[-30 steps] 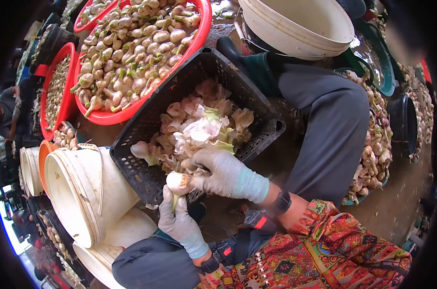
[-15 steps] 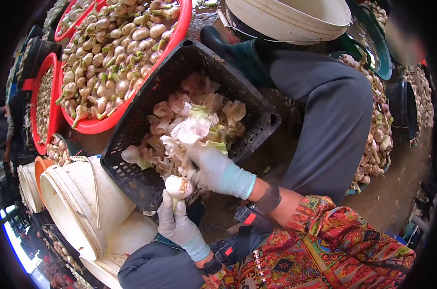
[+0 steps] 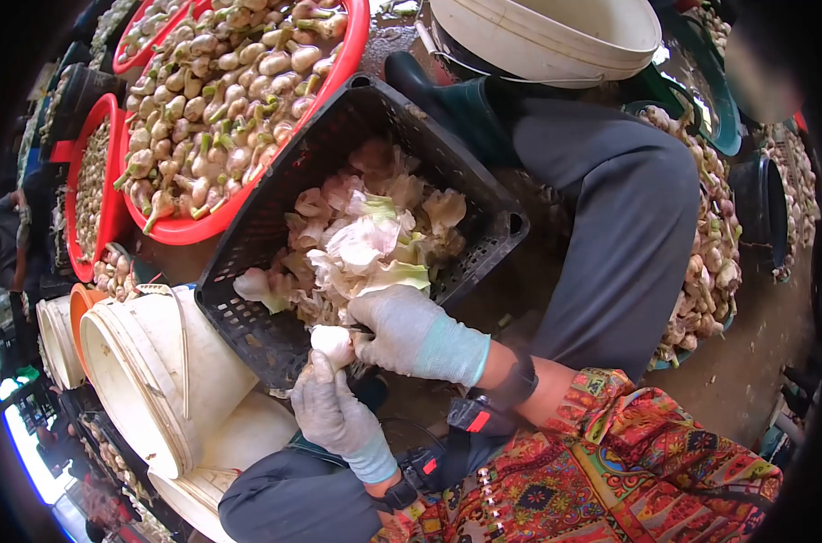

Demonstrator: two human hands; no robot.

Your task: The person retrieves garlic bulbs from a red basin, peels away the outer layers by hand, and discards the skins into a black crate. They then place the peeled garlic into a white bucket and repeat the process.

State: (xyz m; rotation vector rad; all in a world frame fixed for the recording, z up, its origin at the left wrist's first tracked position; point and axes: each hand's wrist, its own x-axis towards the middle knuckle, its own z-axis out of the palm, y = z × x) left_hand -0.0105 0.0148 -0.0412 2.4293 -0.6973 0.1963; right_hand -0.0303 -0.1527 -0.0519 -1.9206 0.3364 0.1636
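A white garlic bulb (image 3: 332, 345) is held by my gloved left hand (image 3: 335, 413), whose fingers grip it from below. My gloved right hand (image 3: 411, 333) is closed around a small dark tool (image 3: 358, 328), mostly hidden in the fingers, with its tip against the right side of the bulb. Both hands are over the near edge of a black plastic crate (image 3: 361, 90). Inside the crate lies a heap of pale pink and white garlic skins (image 3: 361, 240).
A large red basin (image 3: 361, 41) full of garlic bulbs stands beyond the crate. White buckets (image 3: 171, 380) are at the left, another white bucket (image 3: 547, 41) at the top. More garlic (image 3: 712, 262) is piled right of my bent leg (image 3: 619, 226).
My right hand, blurred before, has come down slightly to the bulb, and the tool tip now shows against it. The bulb has turned a little in my left hand.
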